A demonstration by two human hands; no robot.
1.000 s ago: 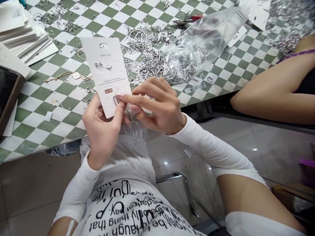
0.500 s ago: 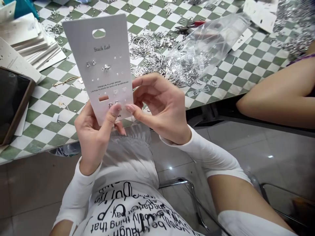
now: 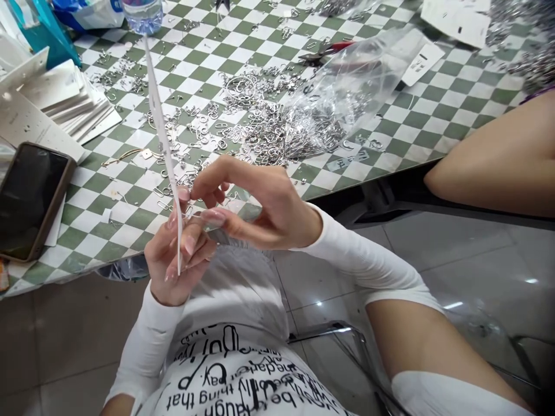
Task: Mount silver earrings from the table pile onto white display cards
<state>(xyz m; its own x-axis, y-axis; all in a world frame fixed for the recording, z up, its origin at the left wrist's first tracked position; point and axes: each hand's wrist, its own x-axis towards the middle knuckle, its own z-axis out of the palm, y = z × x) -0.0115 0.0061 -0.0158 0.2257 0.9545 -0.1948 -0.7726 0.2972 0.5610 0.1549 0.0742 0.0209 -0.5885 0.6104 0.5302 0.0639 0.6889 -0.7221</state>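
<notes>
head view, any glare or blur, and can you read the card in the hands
Head view: even, soft light; small glare spots on the floor tiles and sheen on the plastic bag. The card, held by the left hand, is edge-on, so its print cannot be read. The right hand looks sharp; the metal pieces blur into a shiny heap. Frame edges look bent.

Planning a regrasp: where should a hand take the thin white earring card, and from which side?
Take the thin white earring card at its bare lower edge, where the left hand pinches it. It stands edge-on to the camera, so fingers should close across the two flat faces from below, clear of the right hand beside it.
</notes>
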